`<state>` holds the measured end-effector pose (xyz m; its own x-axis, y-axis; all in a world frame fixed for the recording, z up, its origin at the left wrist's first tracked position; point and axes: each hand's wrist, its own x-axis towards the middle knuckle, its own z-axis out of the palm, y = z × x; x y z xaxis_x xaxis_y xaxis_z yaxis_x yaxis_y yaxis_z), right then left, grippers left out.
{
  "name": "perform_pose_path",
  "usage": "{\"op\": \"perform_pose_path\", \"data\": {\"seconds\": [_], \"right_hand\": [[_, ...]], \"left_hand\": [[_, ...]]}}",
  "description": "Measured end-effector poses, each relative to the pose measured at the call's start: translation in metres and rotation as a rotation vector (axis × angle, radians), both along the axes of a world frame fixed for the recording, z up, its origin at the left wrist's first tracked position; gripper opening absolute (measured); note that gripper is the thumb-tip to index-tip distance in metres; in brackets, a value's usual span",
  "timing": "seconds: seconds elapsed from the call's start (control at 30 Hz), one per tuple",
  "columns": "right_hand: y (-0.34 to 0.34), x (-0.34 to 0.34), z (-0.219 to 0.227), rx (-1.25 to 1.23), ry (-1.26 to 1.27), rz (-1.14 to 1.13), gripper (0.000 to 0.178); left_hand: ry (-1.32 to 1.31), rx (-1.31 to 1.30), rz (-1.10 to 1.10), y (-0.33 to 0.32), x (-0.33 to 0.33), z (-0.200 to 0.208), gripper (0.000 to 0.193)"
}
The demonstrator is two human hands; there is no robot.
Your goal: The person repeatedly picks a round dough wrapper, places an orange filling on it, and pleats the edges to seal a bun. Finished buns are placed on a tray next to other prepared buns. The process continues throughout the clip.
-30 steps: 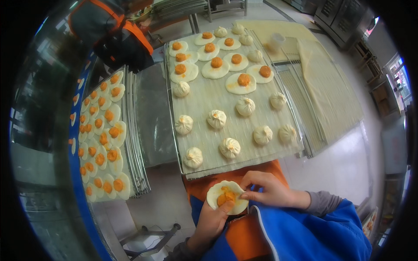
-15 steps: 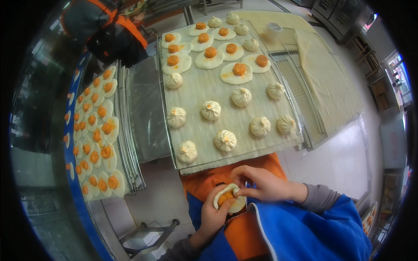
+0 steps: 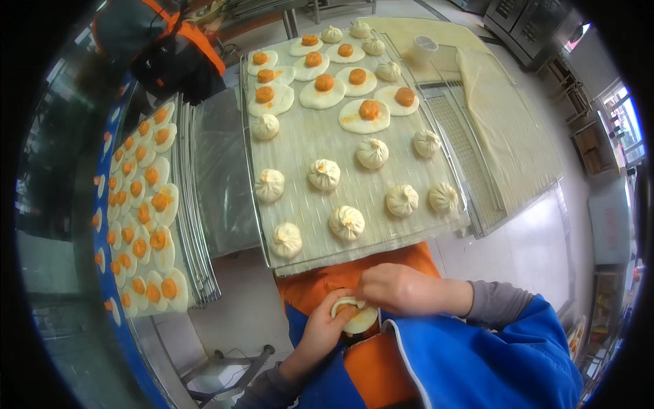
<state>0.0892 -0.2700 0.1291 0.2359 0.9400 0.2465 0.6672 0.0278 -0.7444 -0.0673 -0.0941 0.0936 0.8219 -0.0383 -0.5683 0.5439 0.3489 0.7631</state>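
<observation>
Close to my body, my left hand (image 3: 317, 334) cups a round dough wrapper (image 3: 362, 322) with orange filling partly showing inside. My right hand (image 3: 400, 290) is closed at the wrapper's upper rim, its fingers curled in a pinch; the fingertips are mostly hidden and a little blurred. Just ahead lies a mesh-lined tray (image 3: 300, 153). On its near half sit several pleated buns (image 3: 347, 223), their tops gathered. Flat dough rounds (image 3: 351, 124) topped with orange filling cover the far half, with a few more pleated buns at the far right corner.
At the left, a second tray (image 3: 193, 298) of filled dough rounds rests on stacked racks beside a blue edge (image 3: 117, 334). Another person (image 3: 170, 41) stands at the upper left. A cloth-covered rack (image 3: 501, 123) and a plastic cup (image 3: 426, 45) are right of the main tray.
My right hand has shifted slightly and turned, its back now covering the fingers at the wrapper's rim. The wrapper's upper edge is folded further over the filling. The whole view has moved slightly.
</observation>
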Motion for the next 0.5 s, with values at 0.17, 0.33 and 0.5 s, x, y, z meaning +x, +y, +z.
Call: {"op": "perform_pose_path", "data": {"seconds": [0.17,0.33,0.5], "right_hand": [[0.009,-0.007,0.008,-0.07,0.318,-0.007,0.02],[0.012,0.001,0.019,-0.036,-0.087,0.191,0.02],[0.014,0.001,0.014,-0.07,0.236,-0.013,0.019]], "left_hand": [[-0.176,0.322,-0.208,0.006,-0.007,0.008,0.034],[-0.129,0.177,-0.351,0.022,0.012,0.012,0.04],[-0.088,0.191,-0.2,0.012,0.01,0.021,0.041]]}}
